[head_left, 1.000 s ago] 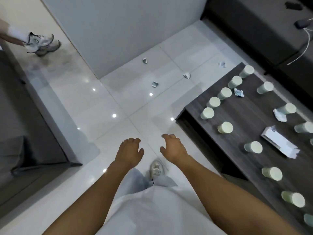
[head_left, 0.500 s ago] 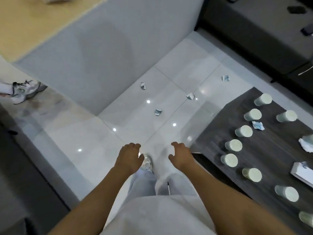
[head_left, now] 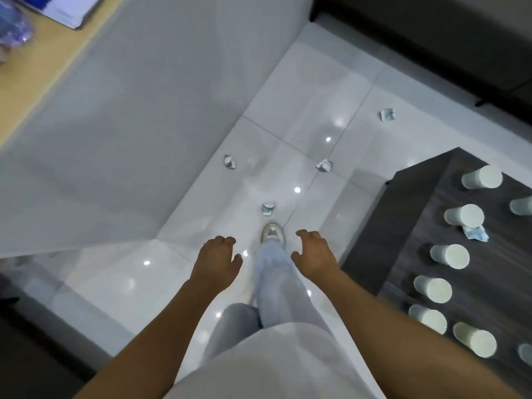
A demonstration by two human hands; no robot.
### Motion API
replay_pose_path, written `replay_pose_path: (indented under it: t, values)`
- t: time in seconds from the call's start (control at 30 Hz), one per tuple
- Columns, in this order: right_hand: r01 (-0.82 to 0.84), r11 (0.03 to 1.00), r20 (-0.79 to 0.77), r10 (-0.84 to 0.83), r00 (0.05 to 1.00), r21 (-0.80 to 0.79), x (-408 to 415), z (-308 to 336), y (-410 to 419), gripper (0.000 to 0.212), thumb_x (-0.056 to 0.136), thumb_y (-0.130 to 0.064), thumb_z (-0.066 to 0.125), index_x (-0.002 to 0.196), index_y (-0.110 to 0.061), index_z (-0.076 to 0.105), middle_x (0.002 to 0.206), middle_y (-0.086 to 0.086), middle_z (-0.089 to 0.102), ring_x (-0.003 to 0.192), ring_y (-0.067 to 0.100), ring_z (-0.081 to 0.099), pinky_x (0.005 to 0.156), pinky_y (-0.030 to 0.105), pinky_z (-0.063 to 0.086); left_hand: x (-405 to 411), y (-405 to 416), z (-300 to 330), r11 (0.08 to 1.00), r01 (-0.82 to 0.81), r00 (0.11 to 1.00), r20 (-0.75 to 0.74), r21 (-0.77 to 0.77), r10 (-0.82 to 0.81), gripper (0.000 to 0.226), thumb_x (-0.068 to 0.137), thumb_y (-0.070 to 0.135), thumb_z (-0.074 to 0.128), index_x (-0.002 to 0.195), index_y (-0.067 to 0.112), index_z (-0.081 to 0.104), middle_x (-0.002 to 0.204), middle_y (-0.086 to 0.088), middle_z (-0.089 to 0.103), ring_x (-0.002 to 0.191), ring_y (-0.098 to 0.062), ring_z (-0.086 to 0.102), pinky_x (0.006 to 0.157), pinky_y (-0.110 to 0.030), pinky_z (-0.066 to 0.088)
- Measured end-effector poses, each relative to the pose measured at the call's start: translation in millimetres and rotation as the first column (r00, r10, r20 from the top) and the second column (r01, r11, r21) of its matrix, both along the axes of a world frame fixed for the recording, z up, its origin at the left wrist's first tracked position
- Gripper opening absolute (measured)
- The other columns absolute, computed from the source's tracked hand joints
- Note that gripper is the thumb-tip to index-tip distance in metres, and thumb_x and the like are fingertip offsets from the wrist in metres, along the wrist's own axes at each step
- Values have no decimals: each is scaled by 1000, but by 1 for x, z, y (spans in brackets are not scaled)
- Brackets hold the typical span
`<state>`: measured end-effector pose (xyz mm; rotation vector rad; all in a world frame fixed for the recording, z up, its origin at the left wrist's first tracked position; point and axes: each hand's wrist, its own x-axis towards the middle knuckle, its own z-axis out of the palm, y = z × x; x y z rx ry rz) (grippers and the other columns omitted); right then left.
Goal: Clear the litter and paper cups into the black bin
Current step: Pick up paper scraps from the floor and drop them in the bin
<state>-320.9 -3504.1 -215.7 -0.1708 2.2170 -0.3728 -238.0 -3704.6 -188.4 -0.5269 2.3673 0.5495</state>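
Observation:
Several crumpled paper scraps lie on the white tiled floor: one [head_left: 267, 209] just ahead of my front shoe, one [head_left: 229, 162] near the grey wall, one [head_left: 324, 165] in the middle, one [head_left: 386, 114] farther right. Several pale paper cups stand upside down on the dark wooden table [head_left: 426, 197] at the right, such as a far cup [head_left: 482, 177] and a near cup [head_left: 432, 289]. A crumpled scrap [head_left: 475, 233] lies among them. My left hand [head_left: 217, 259] and my right hand [head_left: 315, 253] hang in front of me, fingers loosely curled, holding nothing. No black bin is in view.
A grey wall [head_left: 129, 125] runs along the left, with a light wooden surface [head_left: 34, 67] above it. A dark sofa [head_left: 431, 38] fills the top right. My shoe [head_left: 272, 231] is on the tiles between my hands.
I have stepped forward along the floor; the scraps and the table's corner are nearer and lower in view. The other person's shoe at the left has left the view. Both hands stay empty.

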Motion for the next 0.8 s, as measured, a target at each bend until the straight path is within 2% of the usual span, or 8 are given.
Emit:
replay_pose_path:
  t: [0.23, 0.37, 0.6, 0.8]
  values:
    - [80, 996, 44, -82, 996, 37, -78, -91, -37, 50, 93, -21, 52, 141, -14, 37, 137, 13, 41, 122, 31, 42, 96, 41, 44, -78, -45, -78, 999, -1, 996, 89, 38, -3, 41, 94, 29, 49, 131, 10, 49, 122, -13, 56, 115, -28, 49, 96, -32, 38]
    - [124, 992, 61, -125, 990, 31, -100, -163, -57, 50, 92, -19, 53, 140, -14, 39, 135, 12, 43, 121, 31, 43, 93, 40, 44, -108, -70, -145, 996, -47, 993, 108, 73, 39, 43, 92, 25, 55, 131, 8, 51, 122, -16, 57, 113, -30, 51, 95, -33, 38]
    - [85, 996, 55, -87, 995, 32, -128, -341, -85, 55, 90, -16, 54, 142, -15, 36, 137, 11, 41, 120, 30, 43, 93, 36, 40, -165, -114, -316, 997, -18, 991, 137, 73, 8, 43, 92, 25, 57, 131, 9, 51, 126, -17, 55, 118, -33, 48, 99, -36, 37]
    - [51, 998, 85, -55, 995, 40, -131, -506, -106, 60, 89, -15, 60, 143, -18, 34, 146, 9, 33, 126, 28, 40, 93, 36, 45, -203, -130, -452, 992, 52, 997, 44, 116, -57, 41, 92, 27, 56, 131, 15, 50, 132, -10, 52, 122, -27, 45, 97, -30, 34]
